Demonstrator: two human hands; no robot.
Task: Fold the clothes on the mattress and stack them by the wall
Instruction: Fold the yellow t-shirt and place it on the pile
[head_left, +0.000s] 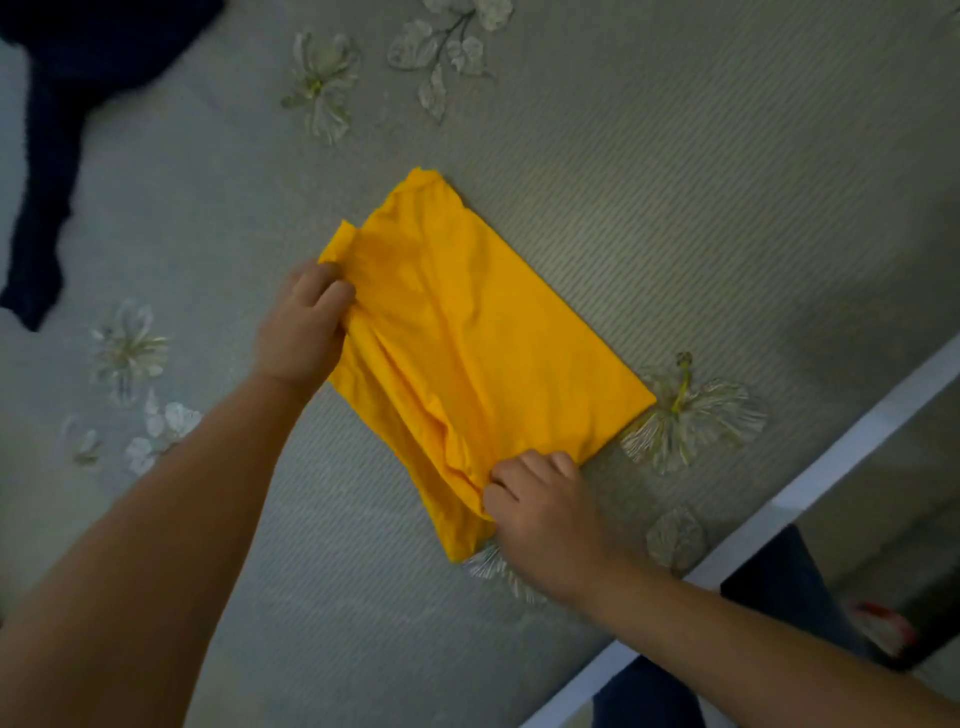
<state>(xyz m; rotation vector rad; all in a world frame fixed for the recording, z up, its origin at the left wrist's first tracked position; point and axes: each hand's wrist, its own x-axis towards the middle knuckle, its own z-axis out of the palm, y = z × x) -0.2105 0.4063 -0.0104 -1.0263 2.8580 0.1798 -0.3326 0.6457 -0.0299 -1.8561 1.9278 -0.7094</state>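
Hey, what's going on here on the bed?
A person is folding a yellow garment on a grey floral mattress. The left hand grips its bunched edge at one end, and the right hand pinches the same side at the near corner. The garment already lies as a rough rectangle. A dark garment lies unfolded at the upper left. No stack or wall is in view.

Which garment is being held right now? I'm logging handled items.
The yellow garment, gripped by the left hand and right hand. The dark garment lies untouched, upper left.
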